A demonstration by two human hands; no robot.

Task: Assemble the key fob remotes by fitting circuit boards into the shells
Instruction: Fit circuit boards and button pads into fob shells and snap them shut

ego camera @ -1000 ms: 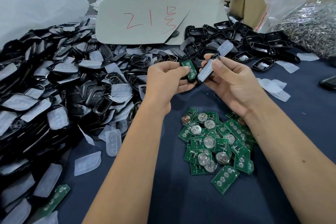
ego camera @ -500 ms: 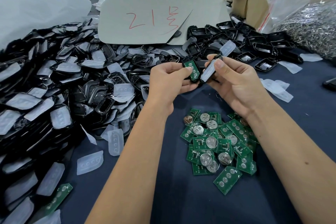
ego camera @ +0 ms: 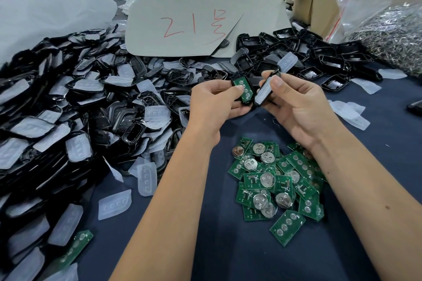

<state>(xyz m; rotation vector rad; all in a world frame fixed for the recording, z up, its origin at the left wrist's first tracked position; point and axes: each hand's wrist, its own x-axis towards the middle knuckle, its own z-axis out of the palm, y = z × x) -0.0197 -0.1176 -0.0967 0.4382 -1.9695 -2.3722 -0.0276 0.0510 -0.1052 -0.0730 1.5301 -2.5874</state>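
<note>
Just above the middle of the frame my left hand (ego camera: 212, 102) holds a black shell half (ego camera: 238, 80) with a green circuit board (ego camera: 243, 90) lying in it, thumb pressing on the board's face and fingers curled round the shell's edge. Just to its right, my right hand (ego camera: 296, 107) pinches a second shell half (ego camera: 265, 90) carrying a translucent button pad, tilted edge-on, with its lower end close to the first; whether they touch I cannot tell. As I judge it, the risk lies in closing them: if the board sits crooked, the halves may not snap, or the pad may slip out as I tilt it. A dropped piece would vanish among the spare boards (ego camera: 274, 180) lower centre or the shell heap (ego camera: 68, 109) at left on the counter (ego camera: 205, 246).
</note>
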